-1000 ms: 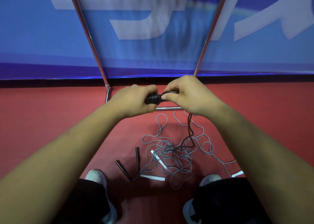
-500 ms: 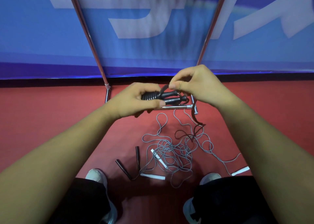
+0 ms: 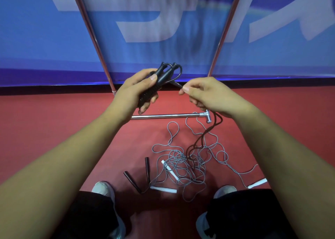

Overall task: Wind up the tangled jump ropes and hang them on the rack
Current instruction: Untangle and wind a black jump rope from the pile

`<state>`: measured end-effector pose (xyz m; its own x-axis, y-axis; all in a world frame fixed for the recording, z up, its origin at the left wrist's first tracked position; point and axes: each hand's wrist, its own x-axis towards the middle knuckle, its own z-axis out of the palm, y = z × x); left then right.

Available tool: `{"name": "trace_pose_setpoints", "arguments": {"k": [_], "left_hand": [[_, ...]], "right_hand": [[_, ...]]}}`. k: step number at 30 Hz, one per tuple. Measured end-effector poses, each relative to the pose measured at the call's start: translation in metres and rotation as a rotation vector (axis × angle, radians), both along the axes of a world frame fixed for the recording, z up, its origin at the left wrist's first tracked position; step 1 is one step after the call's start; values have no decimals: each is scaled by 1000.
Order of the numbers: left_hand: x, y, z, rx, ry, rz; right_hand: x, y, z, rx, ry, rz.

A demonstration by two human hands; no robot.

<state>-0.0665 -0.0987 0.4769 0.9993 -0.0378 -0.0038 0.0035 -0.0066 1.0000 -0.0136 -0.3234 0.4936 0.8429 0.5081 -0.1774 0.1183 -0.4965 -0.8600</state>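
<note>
Two hands: the left hand point(image 3: 137, 93) grips a pair of black handles point(image 3: 163, 75). The right hand point(image 3: 210, 97) pinches the black rope point(image 3: 203, 136) between thumb and forefinger, its other fingers loosely curled.
Change: half a second ago the handles lay sideways with the right hand close over them. Now they tilt upward and the right hand sits apart to the right.
Black rope: it loops from the handle tops to the pinch, then hangs below the right hand into the pile on the floor.
Count: two held handles, two slim dark handles point(image 3: 131, 181), three white handles point(image 3: 169, 169), one grey tangle point(image 3: 184, 166).
Rack: two slanted poles point(image 3: 90, 35) and one base bar point(image 3: 166, 115) on the red floor point(image 3: 54, 120).
Around: a blue banner point(image 3: 163, 21) behind, two shoes point(image 3: 103, 188) below.
In the way: the forearms point(image 3: 63, 166) cover floor on both sides, and the right hand hides part of the rope.
</note>
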Motion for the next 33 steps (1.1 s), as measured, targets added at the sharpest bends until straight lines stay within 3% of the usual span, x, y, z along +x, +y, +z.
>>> {"name": "trace_pose_setpoints", "arguments": {"k": [6, 12, 14, 18, 22, 30, 33], "left_hand": [[5, 5, 1, 66, 24, 103], [10, 10, -4, 235, 39, 164], [12, 10, -8, 410, 18, 129], [11, 9, -17, 986, -90, 10], [6, -2, -15, 1188, -111, -210], [-4, -18, -7, 1225, -271, -282], [-6, -17, -7, 1052, -262, -363]], "right_hand": [[-6, 0, 2, -215, -65, 100], [-14, 6, 16, -239, -249, 153], [-18, 12, 18, -276, -315, 199], [-19, 17, 15, -299, -426, 206], [-20, 16, 10, -324, -450, 211], [-12, 13, 8, -216, -411, 52], [-7, 10, 10, -105, -330, 23]]}}
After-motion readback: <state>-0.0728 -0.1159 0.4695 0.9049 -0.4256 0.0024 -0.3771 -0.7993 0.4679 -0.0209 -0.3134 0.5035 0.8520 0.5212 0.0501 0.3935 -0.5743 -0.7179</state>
